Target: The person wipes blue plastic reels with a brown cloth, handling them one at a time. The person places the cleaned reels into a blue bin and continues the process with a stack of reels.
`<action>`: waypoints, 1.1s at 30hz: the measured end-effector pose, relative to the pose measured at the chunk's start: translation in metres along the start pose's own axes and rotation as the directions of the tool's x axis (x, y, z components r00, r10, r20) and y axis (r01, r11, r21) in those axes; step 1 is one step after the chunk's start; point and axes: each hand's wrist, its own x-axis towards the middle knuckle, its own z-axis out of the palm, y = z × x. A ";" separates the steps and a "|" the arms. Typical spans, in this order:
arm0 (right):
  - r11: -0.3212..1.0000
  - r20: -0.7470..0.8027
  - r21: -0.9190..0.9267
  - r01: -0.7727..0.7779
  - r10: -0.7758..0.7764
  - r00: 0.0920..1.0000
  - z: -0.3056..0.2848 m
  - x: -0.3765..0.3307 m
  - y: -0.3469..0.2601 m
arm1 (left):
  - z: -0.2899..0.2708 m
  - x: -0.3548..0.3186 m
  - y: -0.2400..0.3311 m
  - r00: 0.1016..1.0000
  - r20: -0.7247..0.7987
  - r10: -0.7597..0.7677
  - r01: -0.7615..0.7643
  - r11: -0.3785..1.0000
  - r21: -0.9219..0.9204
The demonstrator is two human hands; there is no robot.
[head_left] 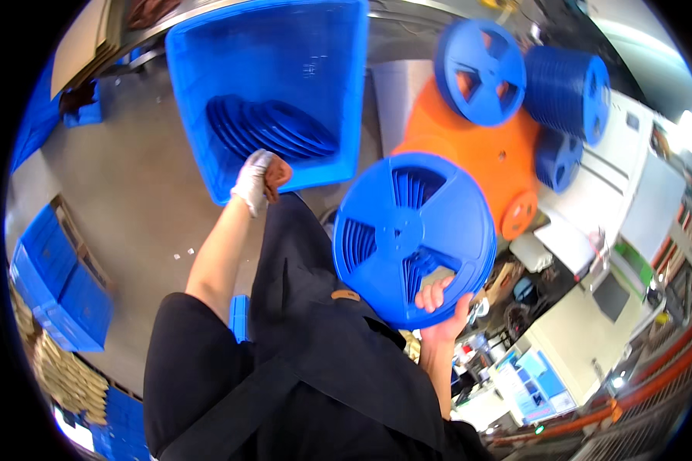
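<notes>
My right hand (pixel 438 311) grips the lower rim of a stack of blue plastic reels (pixel 398 238), its fingers hooked through a cut-out. The stack is tilted in front of my body, its round face toward me. My left hand (pixel 252 180), in a pale glove, is closed on a crumpled brown cloth (pixel 277 178). That hand is at the near edge of a big blue bin (pixel 338 170). Inside the bin a row of blue reels (pixel 265 127) leans over on the bottom.
An orange machine table (pixel 477 154) stands to the right, with blue reel stacks (pixel 567 92) at its far side and another upright blue reel (pixel 480 73). Blue crates (pixel 61 276) sit on a pallet at left. Cardboard (pixel 88 42) stands at the far left.
</notes>
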 end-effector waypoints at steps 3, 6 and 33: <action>0.973 0.138 0.228 0.030 -0.063 0.988 -0.015 -0.007 -0.035 | 0.016 -0.010 0.007 0.959 -0.083 0.270 -0.268 0.963 0.031; 0.912 0.222 0.406 0.056 -0.158 0.962 -0.032 -0.019 -0.046 | 0.071 -0.048 0.052 0.868 0.102 0.486 -0.497 0.847 0.189; 0.830 0.415 0.553 0.069 -0.346 0.842 -0.055 -0.038 -0.087 | 0.215 -0.225 0.011 0.361 0.921 -0.148 -0.820 -0.520 0.238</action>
